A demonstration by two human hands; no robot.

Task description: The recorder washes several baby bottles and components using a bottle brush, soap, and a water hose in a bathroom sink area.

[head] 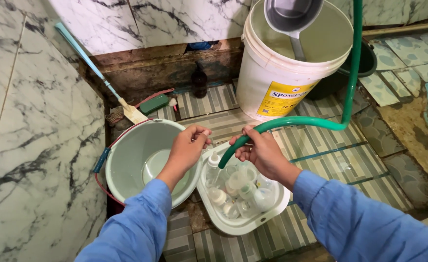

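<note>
My right hand [260, 150] grips a green hose [321, 122] near its end, which points down into a white tub [243, 225] on the floor. The tub holds several clear and white baby bottles and bottle parts [238, 191]. My left hand [187, 145] hovers over the edge between the tub and a pale green bucket [126, 160], fingers pinched together near the top of a small bottle [214, 159]; whether it grips anything I cannot tell. Both arms wear blue sleeves.
A large white bucket [277, 82] with a grey scoop [291, 17] in it stands at the back. A brush with a light blue handle [95, 68] leans in the left corner. A dark basin [364, 63] sits behind the hose. Marble walls enclose the left and back.
</note>
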